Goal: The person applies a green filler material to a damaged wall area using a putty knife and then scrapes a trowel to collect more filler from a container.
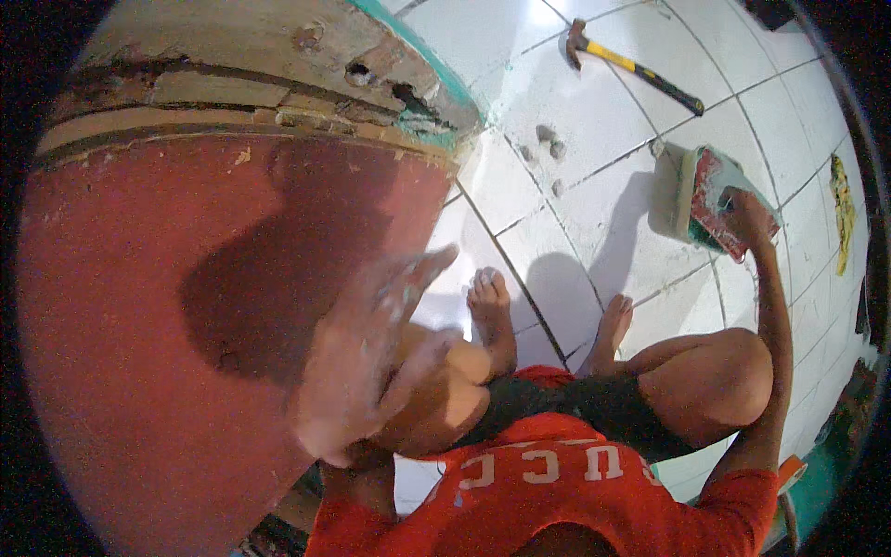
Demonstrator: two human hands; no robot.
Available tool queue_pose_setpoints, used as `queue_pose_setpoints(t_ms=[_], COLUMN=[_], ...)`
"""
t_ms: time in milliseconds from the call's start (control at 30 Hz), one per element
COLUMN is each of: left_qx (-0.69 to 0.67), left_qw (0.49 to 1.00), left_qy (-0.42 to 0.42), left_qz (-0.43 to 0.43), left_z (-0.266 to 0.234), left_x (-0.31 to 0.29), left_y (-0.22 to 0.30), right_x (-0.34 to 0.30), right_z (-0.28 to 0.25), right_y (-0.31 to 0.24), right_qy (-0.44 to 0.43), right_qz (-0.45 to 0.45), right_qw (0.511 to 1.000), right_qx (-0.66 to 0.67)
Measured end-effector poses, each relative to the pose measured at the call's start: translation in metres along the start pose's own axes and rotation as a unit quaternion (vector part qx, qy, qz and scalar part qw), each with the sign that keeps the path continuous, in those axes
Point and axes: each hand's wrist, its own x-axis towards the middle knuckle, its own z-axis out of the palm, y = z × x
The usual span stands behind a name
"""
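Observation:
My left hand (367, 348), whitened with dust and blurred by motion, is raised close before the red panel (121, 306). Its fingers are stretched out and apart, and nothing shows in them. Out to the right, my right hand (750, 221) reaches down with curled fingers on a red-edged rectangular piece (710, 190), smeared with grey-white paste. Under that piece are the pale and green sides of what looks like a tub (685, 190). Its exact shape, and what the fingertips grip, are partly hidden.
A claw hammer (636, 67) with a yellow and black handle lies on the white tiles (594, 121) ahead. Small grey lumps (549, 144) sit near the damaged wooden edge (371, 93). A crumpled yellow strip (843, 218) lies far right. My bare feet (489, 297) are on the tiles.

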Motion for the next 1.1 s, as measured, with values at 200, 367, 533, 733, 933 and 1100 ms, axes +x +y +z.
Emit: queue_pose_setpoints(t_ms=[200,367,533,733,933,1100], left_qx=[0.009,-0.015,-0.070,-0.101,-0.231,-0.150], left_qw=[0.999,1.000,0.997,0.969,0.972,0.976], left_qy=[0.007,0.004,-0.001,0.126,-0.048,-0.159], left_qz=[-0.035,-0.024,0.026,0.188,0.010,-0.020], left_z=[0.014,0.025,0.013,0.025,0.056,0.076], left_x=[-0.054,-0.056,-0.046,0.000,0.039,0.051], left_y=[0.007,-0.001,-0.005,-0.027,-0.050,-0.062], right_x=[-0.026,-0.038,-0.043,-0.052,-0.049,-0.060], right_z=[-0.021,-0.024,0.006,-0.005,0.005,-0.016], right_y=[-0.071,-0.082,-0.065,-0.050,-0.012,-0.010], right_qy=[0.108,0.040,0.076,0.073,0.129,0.249], right_qz=[0.019,0.069,0.026,0.058,0.024,0.198], right_qw=[0.992,0.997,0.996,0.996,0.990,0.929], right_qx=[0.054,0.021,0.023,0.015,0.045,0.187])
